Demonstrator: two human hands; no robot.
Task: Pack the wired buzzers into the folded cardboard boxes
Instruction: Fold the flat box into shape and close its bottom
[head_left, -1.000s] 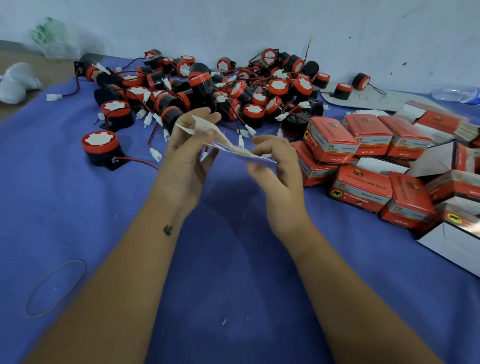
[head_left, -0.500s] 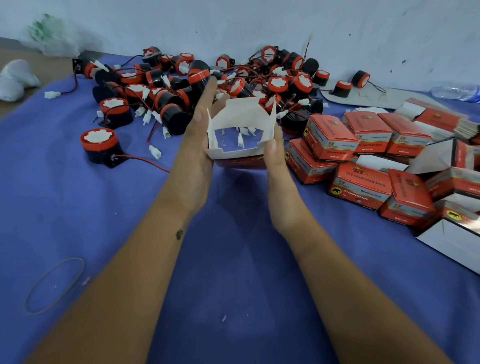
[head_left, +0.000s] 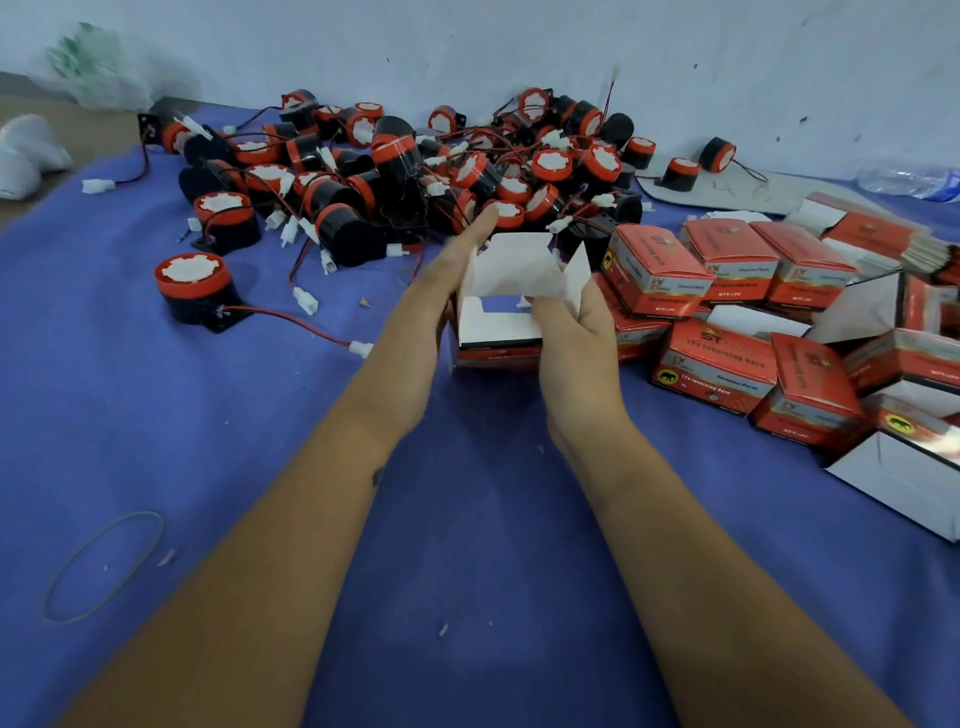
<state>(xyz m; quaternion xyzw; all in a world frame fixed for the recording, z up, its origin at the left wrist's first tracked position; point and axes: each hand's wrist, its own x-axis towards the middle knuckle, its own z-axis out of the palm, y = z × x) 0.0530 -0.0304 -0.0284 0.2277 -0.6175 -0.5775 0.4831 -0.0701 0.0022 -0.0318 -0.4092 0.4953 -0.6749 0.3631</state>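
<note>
I hold a small red cardboard box (head_left: 498, 332) with a white inside between both hands, its top open and its flaps standing up. My left hand (head_left: 434, 312) lies flat against its left side, fingers stretched. My right hand (head_left: 571, 332) grips its right side, thumb on the front wall. Nothing shows inside the box. A heap of black-and-red wired buzzers (head_left: 415, 171) lies behind it. One single buzzer (head_left: 195, 288) sits apart at the left, its red wire trailing right.
Several closed red boxes (head_left: 722, 358) are piled at the right on the blue cloth (head_left: 156, 415), with open white-lined boxes (head_left: 904, 478) at the far right. A rubber band (head_left: 104, 564) lies at the lower left. A white wall runs behind the heap.
A flat carton blank has been opened into a box shape between my hands. The box has moved lower and my right thumb has come onto its front wall.
</note>
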